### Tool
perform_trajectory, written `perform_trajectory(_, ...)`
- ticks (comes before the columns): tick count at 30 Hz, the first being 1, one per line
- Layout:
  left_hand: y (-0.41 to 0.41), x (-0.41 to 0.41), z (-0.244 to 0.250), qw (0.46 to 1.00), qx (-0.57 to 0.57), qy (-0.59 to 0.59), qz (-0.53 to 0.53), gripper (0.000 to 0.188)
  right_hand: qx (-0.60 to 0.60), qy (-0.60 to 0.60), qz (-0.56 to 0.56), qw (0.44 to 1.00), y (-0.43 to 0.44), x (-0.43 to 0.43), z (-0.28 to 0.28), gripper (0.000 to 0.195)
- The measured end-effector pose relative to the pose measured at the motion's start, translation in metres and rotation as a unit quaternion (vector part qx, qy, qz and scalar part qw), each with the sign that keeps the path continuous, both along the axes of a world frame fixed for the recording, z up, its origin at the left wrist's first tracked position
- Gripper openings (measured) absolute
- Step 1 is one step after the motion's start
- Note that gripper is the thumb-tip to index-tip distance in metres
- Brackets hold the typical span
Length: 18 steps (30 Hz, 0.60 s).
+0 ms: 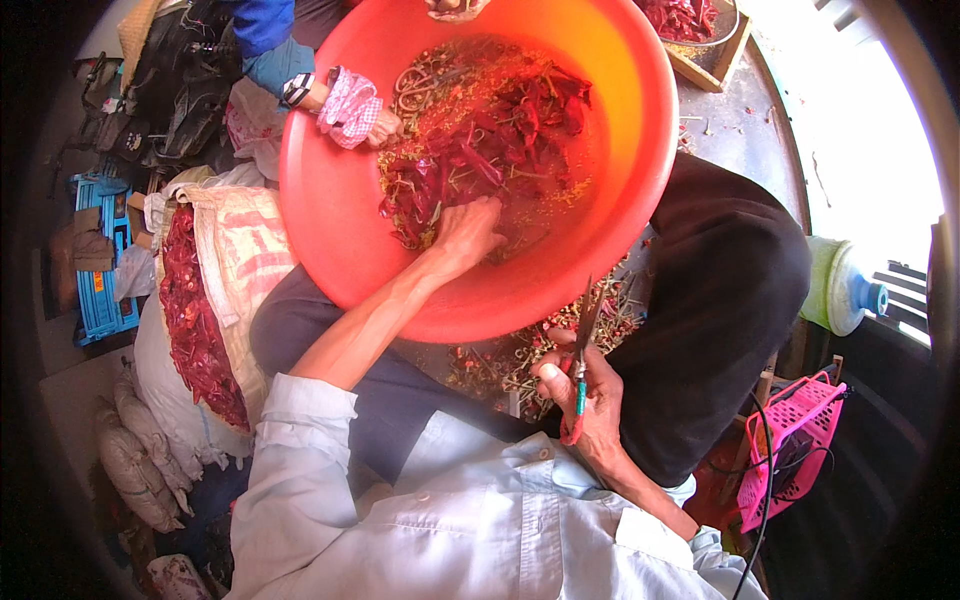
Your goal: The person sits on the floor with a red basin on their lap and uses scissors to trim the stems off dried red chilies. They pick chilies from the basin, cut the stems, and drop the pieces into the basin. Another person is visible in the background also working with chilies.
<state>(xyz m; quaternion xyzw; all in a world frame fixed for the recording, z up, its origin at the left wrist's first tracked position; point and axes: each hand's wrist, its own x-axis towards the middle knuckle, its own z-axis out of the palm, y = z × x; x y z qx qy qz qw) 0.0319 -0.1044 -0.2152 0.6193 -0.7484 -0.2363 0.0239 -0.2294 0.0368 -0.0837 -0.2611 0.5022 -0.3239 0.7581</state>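
A large red plastic basin (480,319) sits before my knees with dried red chillies (480,161), loose stems and yellow seeds in it. Reaching over its near rim, my left hand (469,229) rests among the chillies at their near edge. Its fingertips are partly hidden, so I cannot tell whether it grips one. Below the basin's rim, my right hand (589,390) holds a pair of scissors (583,341) with green and red wrapping on the handles. Their dark blades point up towards the basin.
A co-worker's hand (384,127) reaches into the basin from the left; another hand (456,9) is at the far rim. Cut stems (540,360) litter the floor. Left stands an open woven sack (247,247) of chillies; right are a water jug (836,289) and pink basket (795,450).
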Motion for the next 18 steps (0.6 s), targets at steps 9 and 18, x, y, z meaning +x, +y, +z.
perform_trajectory(9,-0.006,-0.01,0.021,0.992,0.083,0.048,0.084,0.031,0.008,0.014,0.025,1.0,0.0,-0.001,0.004,0.051)
perform_trajectory(18,0.033,-0.02,0.099,0.959,0.027,0.227,0.169,0.027,-0.074,0.107,0.084,0.988,-0.001,-0.001,0.017,0.043)
